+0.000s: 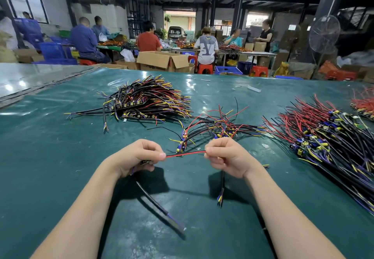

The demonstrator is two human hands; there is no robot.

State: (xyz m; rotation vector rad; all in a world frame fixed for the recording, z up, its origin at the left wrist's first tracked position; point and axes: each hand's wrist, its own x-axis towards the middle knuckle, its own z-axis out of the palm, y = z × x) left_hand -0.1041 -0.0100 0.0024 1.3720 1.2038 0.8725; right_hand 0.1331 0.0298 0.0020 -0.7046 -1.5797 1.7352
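While the red wire is pinched taut between the left hand and the right hand, just above the near middle of the tabletop, an even pull is advised so the small board under the left fingers is not strained. The left hand is curled, with the wire nipped by thumb and forefinger and the board held beneath. The right hand is clenched on the wire's other end, and a black cable is also gripped, hanging down.

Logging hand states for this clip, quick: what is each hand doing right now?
Left hand: closed, pinching the red wire, a black cable hanging below it.
Right hand: closed, pinching the wire's other end, a second black cable hanging below.
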